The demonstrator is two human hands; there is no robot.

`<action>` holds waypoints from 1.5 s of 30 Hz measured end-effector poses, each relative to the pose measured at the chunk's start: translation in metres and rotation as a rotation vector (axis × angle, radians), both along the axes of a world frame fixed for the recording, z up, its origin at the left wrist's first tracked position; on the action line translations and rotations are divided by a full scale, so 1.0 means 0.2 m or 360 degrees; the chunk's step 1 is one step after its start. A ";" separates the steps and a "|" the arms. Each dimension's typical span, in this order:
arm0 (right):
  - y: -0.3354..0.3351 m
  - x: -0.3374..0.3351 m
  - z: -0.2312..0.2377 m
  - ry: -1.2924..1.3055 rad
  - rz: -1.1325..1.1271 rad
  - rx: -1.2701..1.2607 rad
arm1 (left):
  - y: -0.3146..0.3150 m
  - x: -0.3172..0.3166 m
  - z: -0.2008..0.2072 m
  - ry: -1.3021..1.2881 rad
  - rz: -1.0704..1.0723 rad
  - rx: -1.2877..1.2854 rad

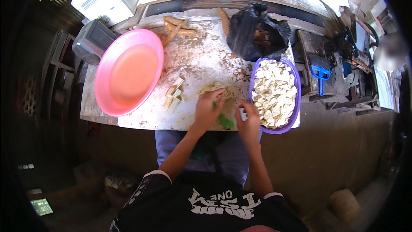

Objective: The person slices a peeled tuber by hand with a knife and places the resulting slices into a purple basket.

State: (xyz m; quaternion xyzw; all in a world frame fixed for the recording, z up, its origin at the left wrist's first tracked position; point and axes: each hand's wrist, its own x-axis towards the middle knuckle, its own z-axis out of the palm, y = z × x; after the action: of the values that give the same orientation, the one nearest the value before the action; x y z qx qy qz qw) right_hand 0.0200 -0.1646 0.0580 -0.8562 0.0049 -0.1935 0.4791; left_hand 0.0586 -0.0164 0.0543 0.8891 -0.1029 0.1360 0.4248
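Note:
My left hand (209,108) is over a small heap of pale slices (219,88) near the table's front, fingers curled together at the slices; what they grip, if anything, is hidden. My right hand (248,118), beside the purple basket, has its fingers closed round a small white object (243,114) whose kind I cannot make out. Between the hands, a bright green piece (225,121) lies at the table edge. The oval purple basket (296,103) is full of pale round slices (274,90). Several peeled pale pieces (173,94) lie left of my left hand.
A large pink basin (156,56) with cloudy orange-looking liquid stands at the left. Long brown roots or fruits (182,31) lie at the back. Behind the basket sits an open black plastic bag (242,36). A blue-handled tool (320,75) rests on a side bench.

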 end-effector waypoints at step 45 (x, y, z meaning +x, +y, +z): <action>-0.03 0.31 0.15 0.0129 0.0149 0.0186 | -0.02 0.10 0.04 0.0327 0.0011 -0.0624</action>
State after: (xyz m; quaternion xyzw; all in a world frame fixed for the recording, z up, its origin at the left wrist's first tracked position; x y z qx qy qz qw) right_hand 0.0827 -0.1696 0.0878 -0.8332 -0.0046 -0.1354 0.5361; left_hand 0.0788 -0.0209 0.0616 0.7990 -0.0276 0.0635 0.5974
